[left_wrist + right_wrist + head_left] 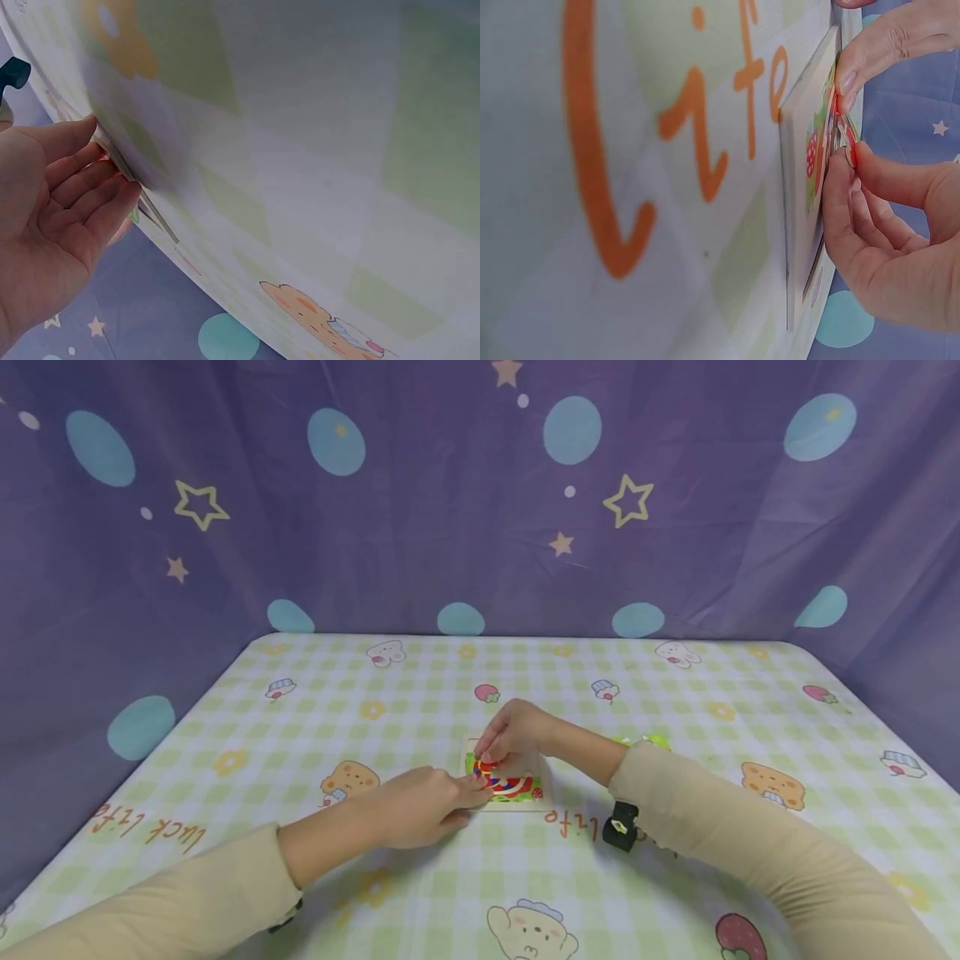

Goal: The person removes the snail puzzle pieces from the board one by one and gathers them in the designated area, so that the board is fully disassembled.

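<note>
Purple curtain (450,527) backs the desk (450,893) bearing a picture board (799,195). The right hand (517,731) pinches a red piece (848,141) over it; the left hand (423,806), fingers loosely extended, touches there too. That piece looks light, stiff (thin wood, I'd guess), best held by its edges.

beige sleeves (720,827), black wrist piece (621,841), its mark (619,827) seemingly yellowish

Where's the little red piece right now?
In the right wrist view, the red piece is right of centre, pinched in the right hand by the picture board, just below the left hand.
</note>
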Action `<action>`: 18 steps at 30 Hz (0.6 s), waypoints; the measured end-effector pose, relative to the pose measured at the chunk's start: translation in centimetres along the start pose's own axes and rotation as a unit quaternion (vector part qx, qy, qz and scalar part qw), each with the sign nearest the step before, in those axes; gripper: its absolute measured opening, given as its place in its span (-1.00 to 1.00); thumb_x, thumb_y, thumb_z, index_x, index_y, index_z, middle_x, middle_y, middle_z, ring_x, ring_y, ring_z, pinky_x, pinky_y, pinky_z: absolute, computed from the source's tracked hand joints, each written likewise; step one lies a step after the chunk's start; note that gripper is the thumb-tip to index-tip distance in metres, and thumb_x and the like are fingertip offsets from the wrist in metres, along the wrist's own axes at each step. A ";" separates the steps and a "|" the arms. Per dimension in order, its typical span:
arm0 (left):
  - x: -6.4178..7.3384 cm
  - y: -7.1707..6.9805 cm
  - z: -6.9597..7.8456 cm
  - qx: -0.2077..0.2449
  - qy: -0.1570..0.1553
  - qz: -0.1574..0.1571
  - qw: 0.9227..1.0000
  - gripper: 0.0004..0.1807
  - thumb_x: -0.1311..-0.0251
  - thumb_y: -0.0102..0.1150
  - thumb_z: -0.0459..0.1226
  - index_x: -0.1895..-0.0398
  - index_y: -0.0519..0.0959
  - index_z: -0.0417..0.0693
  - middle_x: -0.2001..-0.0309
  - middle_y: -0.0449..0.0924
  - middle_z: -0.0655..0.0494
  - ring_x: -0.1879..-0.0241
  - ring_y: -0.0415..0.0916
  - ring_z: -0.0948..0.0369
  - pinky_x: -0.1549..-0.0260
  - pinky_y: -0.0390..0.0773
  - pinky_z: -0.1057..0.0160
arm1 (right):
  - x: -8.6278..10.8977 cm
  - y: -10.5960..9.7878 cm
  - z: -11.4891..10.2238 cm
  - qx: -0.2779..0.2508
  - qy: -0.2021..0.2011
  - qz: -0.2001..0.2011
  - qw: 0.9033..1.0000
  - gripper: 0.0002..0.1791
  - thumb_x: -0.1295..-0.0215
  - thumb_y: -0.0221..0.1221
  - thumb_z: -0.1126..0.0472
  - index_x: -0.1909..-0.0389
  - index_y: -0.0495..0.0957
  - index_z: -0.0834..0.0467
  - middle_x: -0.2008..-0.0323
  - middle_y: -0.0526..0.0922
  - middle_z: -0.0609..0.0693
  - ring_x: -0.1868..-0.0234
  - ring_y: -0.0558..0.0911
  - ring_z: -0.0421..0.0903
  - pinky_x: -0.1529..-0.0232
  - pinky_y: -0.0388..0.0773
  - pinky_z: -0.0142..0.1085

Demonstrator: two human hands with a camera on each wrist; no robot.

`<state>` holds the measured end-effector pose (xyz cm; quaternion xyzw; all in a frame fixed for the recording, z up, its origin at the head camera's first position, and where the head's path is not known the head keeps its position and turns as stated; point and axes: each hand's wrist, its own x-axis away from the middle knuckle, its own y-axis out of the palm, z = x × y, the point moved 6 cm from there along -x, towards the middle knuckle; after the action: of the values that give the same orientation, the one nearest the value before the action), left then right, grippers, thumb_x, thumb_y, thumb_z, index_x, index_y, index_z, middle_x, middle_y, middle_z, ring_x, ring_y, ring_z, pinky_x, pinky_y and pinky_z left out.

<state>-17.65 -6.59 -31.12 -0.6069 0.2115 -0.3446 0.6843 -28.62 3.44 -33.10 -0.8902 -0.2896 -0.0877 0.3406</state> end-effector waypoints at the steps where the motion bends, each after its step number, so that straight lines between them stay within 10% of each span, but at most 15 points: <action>1: 0.0 0.0 0.0 0.000 0.000 0.001 1.000 -0.56 -0.32 0.11 -0.25 -0.26 0.47 -0.11 -0.26 0.43 -0.09 -0.22 0.48 0.05 -0.14 0.56 0.19 | 0.0 0.0 0.0 0.000 0.000 0.001 1.000 -0.90 -0.06 0.35 0.40 0.36 0.74 0.27 0.40 0.79 0.09 0.62 0.61 -0.27 0.39 0.65 -0.44; 18: 0.0 -0.1 -0.1 0.006 0.009 0.018 1.000 -0.60 -0.31 0.12 -0.29 -0.21 0.52 -0.11 -0.22 0.49 -0.06 -0.20 0.51 0.08 -0.05 0.62 0.20 | 0.0 0.2 -0.3 -0.006 0.005 0.016 1.000 -0.89 -0.07 0.34 0.40 0.34 0.74 0.28 0.37 0.79 0.10 0.61 0.61 -0.29 0.37 0.68 -0.41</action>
<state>-17.77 -6.67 -31.06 -0.5958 0.2264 -0.3392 0.6919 -28.48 3.16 -32.94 -0.8964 -0.2727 -0.0880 0.3382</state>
